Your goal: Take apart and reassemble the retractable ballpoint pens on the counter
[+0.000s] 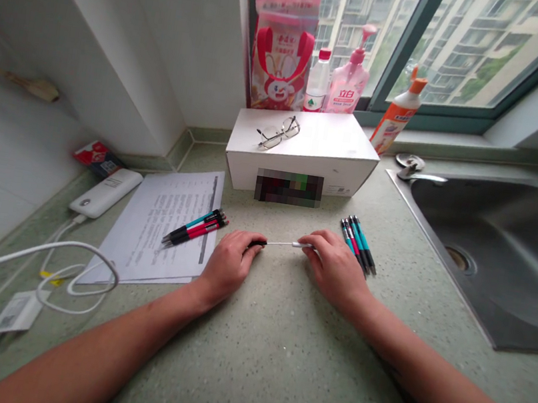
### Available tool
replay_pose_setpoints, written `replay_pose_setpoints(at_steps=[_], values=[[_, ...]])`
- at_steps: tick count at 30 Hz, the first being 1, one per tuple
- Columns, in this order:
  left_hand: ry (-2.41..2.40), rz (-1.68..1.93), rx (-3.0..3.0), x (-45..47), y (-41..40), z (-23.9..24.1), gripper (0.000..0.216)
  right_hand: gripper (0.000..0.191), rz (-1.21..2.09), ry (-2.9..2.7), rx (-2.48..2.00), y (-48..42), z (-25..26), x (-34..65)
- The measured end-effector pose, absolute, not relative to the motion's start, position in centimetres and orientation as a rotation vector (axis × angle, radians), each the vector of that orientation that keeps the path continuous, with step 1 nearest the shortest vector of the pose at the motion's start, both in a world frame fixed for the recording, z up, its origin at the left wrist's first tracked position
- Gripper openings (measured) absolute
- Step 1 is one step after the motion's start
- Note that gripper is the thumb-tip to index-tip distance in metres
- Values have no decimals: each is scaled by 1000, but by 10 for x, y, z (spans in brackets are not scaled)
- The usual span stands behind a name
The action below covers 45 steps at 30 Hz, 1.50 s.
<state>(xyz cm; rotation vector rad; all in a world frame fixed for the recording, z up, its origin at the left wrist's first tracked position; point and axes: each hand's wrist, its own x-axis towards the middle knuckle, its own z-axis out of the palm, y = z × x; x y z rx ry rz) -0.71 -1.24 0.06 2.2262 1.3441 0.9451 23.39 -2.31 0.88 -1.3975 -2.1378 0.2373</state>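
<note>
Both hands rest on the green speckled counter (272,343). My left hand (227,267) is closed around a black pen part whose tip shows at its fingers. My right hand (335,265) pinches the other end of a thin white refill (283,244) that spans the gap between the two hands. A bunch of red, teal and black pens (197,226) lies on printed paper (164,226) left of my left hand. Another bunch of pens (358,243) lies just right of my right hand.
A white box (327,149) with glasses (279,132) on top stands behind the hands. Bottles and a red bag line the window sill. A steel sink (503,257) is at the right. A power bank (106,192) and white cable (62,265) lie at the left.
</note>
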Motion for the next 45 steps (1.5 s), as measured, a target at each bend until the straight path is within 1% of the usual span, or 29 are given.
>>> replay_pose_setpoints(at_steps=[6,11,15,19,24,34,39,42,45], values=[[1445,1010,2253,-9,-10,4,13,17,137,-2100,-1409,-22,12,236],[1457,907,2345,-8,-11,4,10,19,-89,-2276,-1253,-25,19,235],[1466,878,2355,-7,-11,4,9,19,-163,-2477,-1176,-27,19,233],[1465,868,2355,-7,-11,5,8,20,-138,-2560,-1203,-28,19,233],[1463,855,2351,-8,-10,4,8,25,-89,-2533,-1261,-28,23,235],[1467,863,2346,-8,-10,4,7,26,-79,-2538,-1319,-27,27,237],[1477,877,2333,-8,-10,4,8,23,1,-2400,-1365,-26,27,240],[1495,883,2319,-7,-10,5,8,20,117,-2305,-1325,-24,18,236],[1496,883,2321,-7,-11,5,8,16,177,-2335,-1281,-20,8,230]])
